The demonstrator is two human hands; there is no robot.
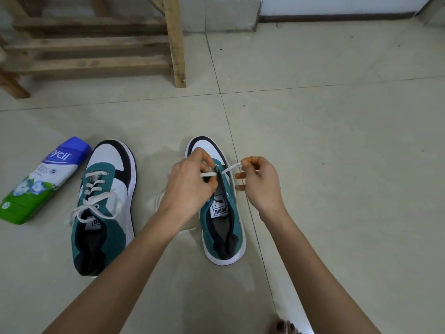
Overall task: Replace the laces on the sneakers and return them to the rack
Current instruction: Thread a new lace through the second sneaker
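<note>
Teal, white and navy, the right-hand sneaker stands on the tiled floor in the head view. Its heel is near and its toe far, so the long axis runs near-to-far, with the toe leaning slightly left. It is probably set this way so the eyelets face the person. The left hand curls over the far eyelets and pinches a loop of the white lace. The right hand pinches the lace's free end, drawn out rightward, apparently to pull slack through. Lacing looks barely begun. The laced sneaker lies to the left, roughly parallel, beside a green and blue bottle. The wooden rack stands far left.
</note>
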